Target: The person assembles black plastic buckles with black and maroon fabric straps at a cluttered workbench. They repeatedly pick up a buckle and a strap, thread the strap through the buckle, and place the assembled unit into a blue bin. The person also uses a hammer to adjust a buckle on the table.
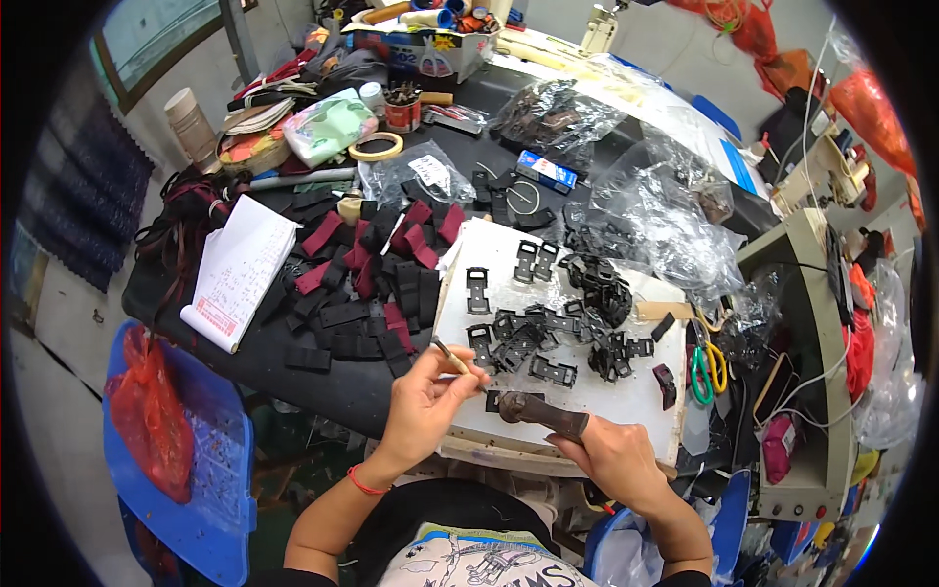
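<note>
Over the near edge of a white board (460,264), my left hand (427,393) pinches a slim punch-like rod (452,356), dark at the ends and tan in the middle. The rod slants, its lower tip close to a small black piece (496,399) on the board. My right hand (623,458) is wrapped round a dark brown tool (541,413) that looks like a short hammer or mallet; its rounded end lies beside the rod's lower tip. Black plastic buckles (554,370) are scattered and heaped on the board beyond both hands.
Left of the board lies a pile of black and maroon strap pieces (342,313), with a notepad (240,264) beside it. Scissors with green and yellow handles (701,377) lie at the right. Clear plastic bags (665,235) fill the far right. A blue chair (210,470) holds a red bag (149,421).
</note>
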Demonstrator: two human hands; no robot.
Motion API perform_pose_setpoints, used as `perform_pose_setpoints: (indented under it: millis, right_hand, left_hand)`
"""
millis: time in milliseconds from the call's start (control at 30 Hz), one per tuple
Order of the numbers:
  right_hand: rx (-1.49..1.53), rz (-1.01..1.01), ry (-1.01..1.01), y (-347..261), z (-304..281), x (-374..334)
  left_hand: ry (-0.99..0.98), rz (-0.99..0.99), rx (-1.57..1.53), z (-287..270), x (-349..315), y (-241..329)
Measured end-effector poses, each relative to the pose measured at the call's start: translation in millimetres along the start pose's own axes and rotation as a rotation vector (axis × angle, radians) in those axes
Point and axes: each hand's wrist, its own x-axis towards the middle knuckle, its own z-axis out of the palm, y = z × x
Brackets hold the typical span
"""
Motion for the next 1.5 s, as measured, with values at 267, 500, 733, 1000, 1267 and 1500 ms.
perform_pose_setpoints:
  millis: [267,500,733,1000,1267,1500]
  right_hand:
    - [0.011,0.034,-0.062,-5,-3,6]
    - [0.03,0.014,0.018,4,-7,4]
    - [0.274,0.019,0.309,-11,-51,13]
    - [-0.056,0.01,-0.022,5,-6,0]
    - [-0.021,0.06,-0.058,-1,-5,1]
    - [0.002,0.021,0.041,5,-18,2]
  left_hand:
    - [-0.05,0.015,0.215,1,2,-1]
    - [-0.136,0.231,0.501,4,2,3]
    - [-0.286,0.437,0.9,10,-2,4]
    - [-0.063,0.24,0.608,8,5,2]
    - [-0.262,0.092,0.41,-5,12,13]
    - [-0.307,0.372,0.735,0,6,13]
